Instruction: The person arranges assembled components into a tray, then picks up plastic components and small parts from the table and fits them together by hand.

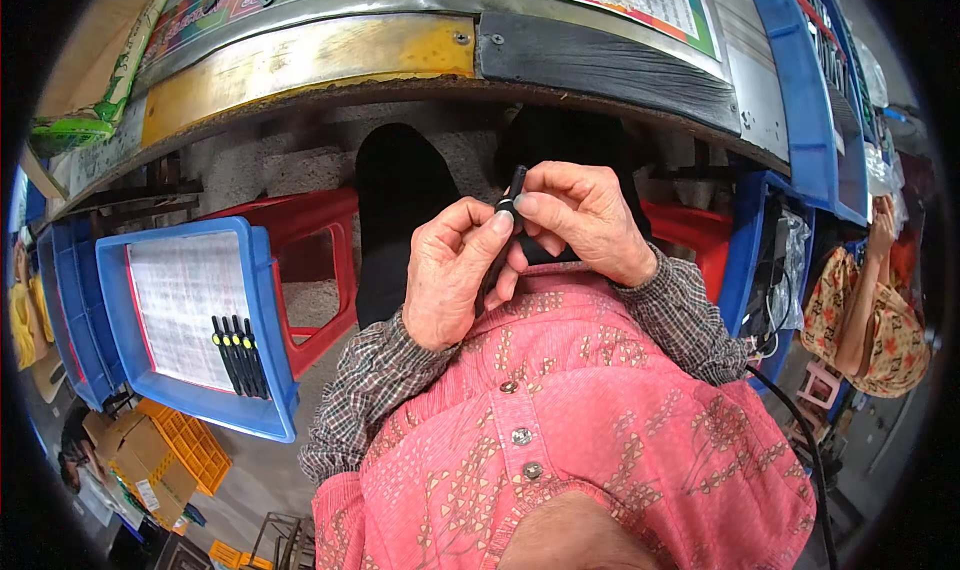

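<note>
Pink patterned shirt [590,420] with metal snap buttons fills the lower part of the view, with checked sleeves [375,380] running up from it to both hands. Just above the shirt front the two hands meet. Left hand [455,270] is curled, its thumb and forefinger pinching the lower part of a small black stick-shaped part [512,198]. Right hand [585,220] is closed over the same part from the other side, fingertips pressed on it near its top end, which pokes up between the two thumbs. Both hands touch each other around the part.

To the left, lower down, a blue tray [270,310] rests on a red plastic stool [325,270]; a printed sheet [185,305] lines the tray, and a row of similar black sticks [238,355] lies side by side near its right wall. Orange crates [190,445] sit on the floor below. Farther off, the worn counter [400,60] edge curves across the top, part yellow, part black. At far right sits another person in a patterned dress [885,330].
</note>
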`<act>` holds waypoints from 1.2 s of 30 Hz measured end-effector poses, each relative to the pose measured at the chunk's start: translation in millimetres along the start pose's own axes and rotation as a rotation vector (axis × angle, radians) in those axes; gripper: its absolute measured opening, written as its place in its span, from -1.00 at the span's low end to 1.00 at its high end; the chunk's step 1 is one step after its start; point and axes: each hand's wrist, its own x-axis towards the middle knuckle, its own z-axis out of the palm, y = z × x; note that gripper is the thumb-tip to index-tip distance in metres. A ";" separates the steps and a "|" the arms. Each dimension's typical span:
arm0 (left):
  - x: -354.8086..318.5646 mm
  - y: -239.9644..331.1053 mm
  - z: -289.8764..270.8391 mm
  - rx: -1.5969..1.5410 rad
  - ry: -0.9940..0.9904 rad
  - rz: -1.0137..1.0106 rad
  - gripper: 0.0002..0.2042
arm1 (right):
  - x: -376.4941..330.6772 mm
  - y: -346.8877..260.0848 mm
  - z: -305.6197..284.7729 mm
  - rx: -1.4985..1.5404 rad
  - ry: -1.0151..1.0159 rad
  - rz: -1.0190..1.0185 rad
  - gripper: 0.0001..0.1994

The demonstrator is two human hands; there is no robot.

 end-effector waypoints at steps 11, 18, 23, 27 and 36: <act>0.8 0.7 2.8 0.172 0.095 0.026 -0.82 | -1.3 8.8 4.9 -0.082 0.048 -0.072 -0.88; 1.5 1.5 3.0 0.189 0.083 0.051 -0.81 | 0.4 8.0 5.8 -0.070 0.080 -0.032 -0.90; 0.4 2.6 3.9 0.162 0.065 0.050 -0.81 | 2.9 2.2 8.7 0.015 0.094 -0.081 -0.87; 0.6 2.8 3.6 0.180 0.076 0.036 -0.81 | 3.8 3.8 6.1 0.031 0.042 -0.098 -0.87; -0.9 4.3 1.7 0.207 0.078 0.037 -0.83 | 4.8 6.0 4.9 0.096 -0.003 -0.080 -0.91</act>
